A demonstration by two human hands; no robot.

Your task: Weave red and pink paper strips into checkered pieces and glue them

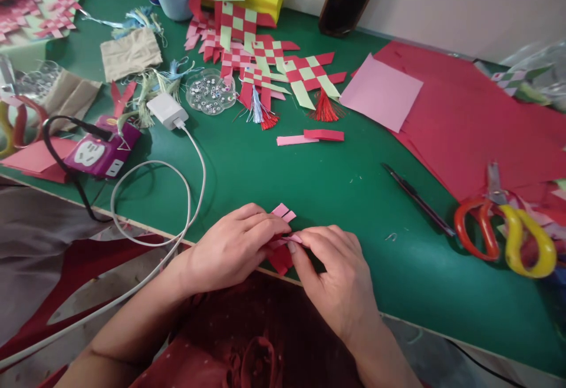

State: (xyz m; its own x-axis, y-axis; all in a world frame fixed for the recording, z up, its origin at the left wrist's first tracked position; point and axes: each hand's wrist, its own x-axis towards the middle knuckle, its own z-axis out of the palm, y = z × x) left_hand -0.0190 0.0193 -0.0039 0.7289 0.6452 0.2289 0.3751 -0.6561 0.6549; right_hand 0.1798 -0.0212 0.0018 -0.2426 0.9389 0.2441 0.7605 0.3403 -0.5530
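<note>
At the table's front edge, my left hand (241,243) is closed over a small piece of pink and red paper strips (281,258). Pink strip ends stick out beyond its fingers and a red part shows below. Thumb and forefinger of my right hand (338,273) pinch a pink strip end of the same piece. The fingers hide the middle of it, so I cannot see how the strips cross. Farther back lie a loose pink strip (294,140) and a red strip (325,135), overlapping at one end.
Woven paper fish (309,75) with tassels lie at the back, beside a dish of googly eyes (211,92). A charger (167,111) with a looping white cable and a purple power adapter (106,149) are left. Right are a craft knife (415,199), scissors (499,223) and red paper (481,122).
</note>
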